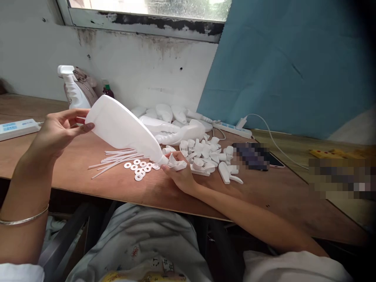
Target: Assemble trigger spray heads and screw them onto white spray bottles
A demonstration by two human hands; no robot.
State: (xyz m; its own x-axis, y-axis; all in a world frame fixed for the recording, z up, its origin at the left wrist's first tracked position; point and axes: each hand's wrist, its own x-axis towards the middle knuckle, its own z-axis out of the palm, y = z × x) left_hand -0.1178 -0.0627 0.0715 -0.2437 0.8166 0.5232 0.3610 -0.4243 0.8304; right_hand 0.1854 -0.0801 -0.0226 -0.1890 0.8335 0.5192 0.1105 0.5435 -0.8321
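A white plastic spray bottle [123, 123] is tilted over the table, its base up at the left and its neck down to the right. My left hand [60, 131] pinches the base end between thumb and fingers. At the neck, my right hand [182, 176] is closed on a white trigger sprayer head [176, 162], which meets the bottle's mouth; how far it is seated I cannot tell. Below the bottle lie white ring washers [138, 170] and thin white tubes [117, 158]. More sprayer heads [202, 150] are heaped just beyond my right hand.
Several white bottles [176, 127] lie piled at the back. An assembled spray bottle [73, 88] stands at the back left by a bag [88, 88]. Power strips [17, 129] and a cabled one [235, 129] lie either side. Phones [252, 156] rest to the right.
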